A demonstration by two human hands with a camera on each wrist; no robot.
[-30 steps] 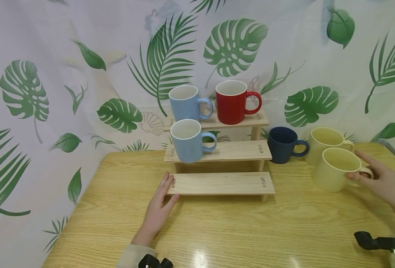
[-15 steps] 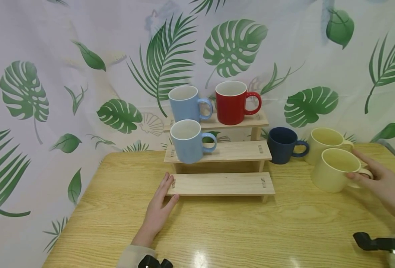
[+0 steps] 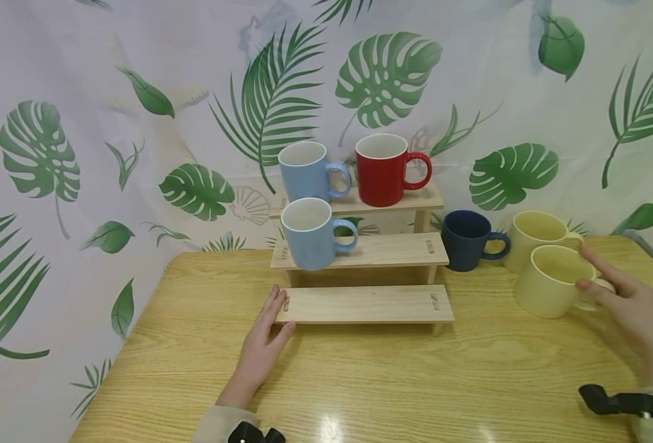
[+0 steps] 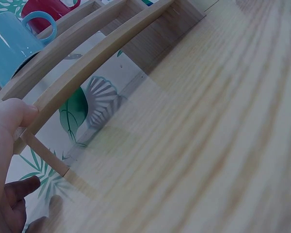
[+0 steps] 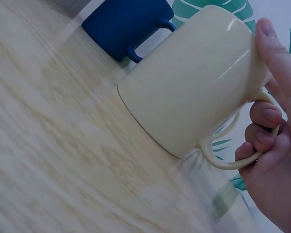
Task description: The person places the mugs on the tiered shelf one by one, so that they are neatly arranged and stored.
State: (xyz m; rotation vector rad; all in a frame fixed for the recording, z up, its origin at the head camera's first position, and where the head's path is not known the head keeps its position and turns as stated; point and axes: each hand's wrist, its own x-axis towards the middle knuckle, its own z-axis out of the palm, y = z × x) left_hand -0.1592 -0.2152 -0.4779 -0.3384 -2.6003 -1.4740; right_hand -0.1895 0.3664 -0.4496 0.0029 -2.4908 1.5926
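My right hand (image 3: pixel 633 307) has several fingers hooked through the handle of the front pale yellow mug (image 5: pixel 184 87), its thumb against the mug's side near the rim. This mug looks upright on the table. Just behind it stands a second yellow mug (image 3: pixel 533 231), partly hidden, with a dark blue mug (image 3: pixel 467 240) to its left. My left hand (image 3: pixel 262 344) rests at the left end of the lowest step of a wooden three-tier stand (image 3: pixel 359 304), thumb touching the front edge. A light blue mug (image 3: pixel 306 237) sits on the middle step.
On the top step are another blue mug (image 3: pixel 304 169) and a red mug (image 3: pixel 381 172), handles to the right. A leaf-printed cloth (image 3: pixel 138 123) hangs behind the wooden table (image 3: pixel 359 381).
The front yellow mug has shifted very slightly left with my right hand, whose thumb has moved a little along it. My left hand stays where it was.
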